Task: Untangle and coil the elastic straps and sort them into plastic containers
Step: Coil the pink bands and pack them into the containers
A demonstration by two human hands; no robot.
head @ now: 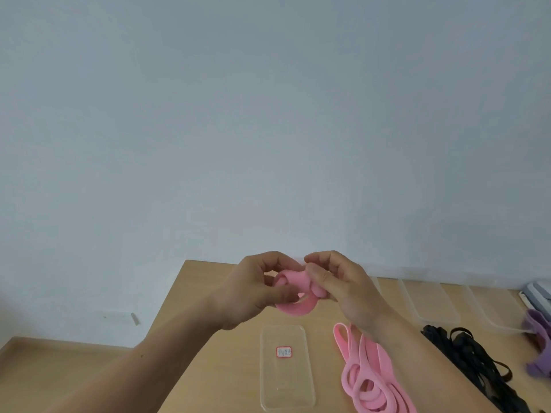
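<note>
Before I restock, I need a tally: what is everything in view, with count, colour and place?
table: one, light wood, lower frame
wall: pale blue-grey, behind
labelled container: one, clear, on table below the hands
other containers: at least two, clear, table's far right
held strap: one, pink, partly coiled, above table
loose straps: one pile, pink, right of labelled container
black straps: one tangle, black, table's right side
purple straps: one clump, purple, right edge
left hand: one, pinches held strap
right hand: one, pinches held strap

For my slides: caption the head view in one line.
The left hand and right hand hold a coiled pink strap; a labelled clear container, pink straps and black straps lie nearby.
</note>
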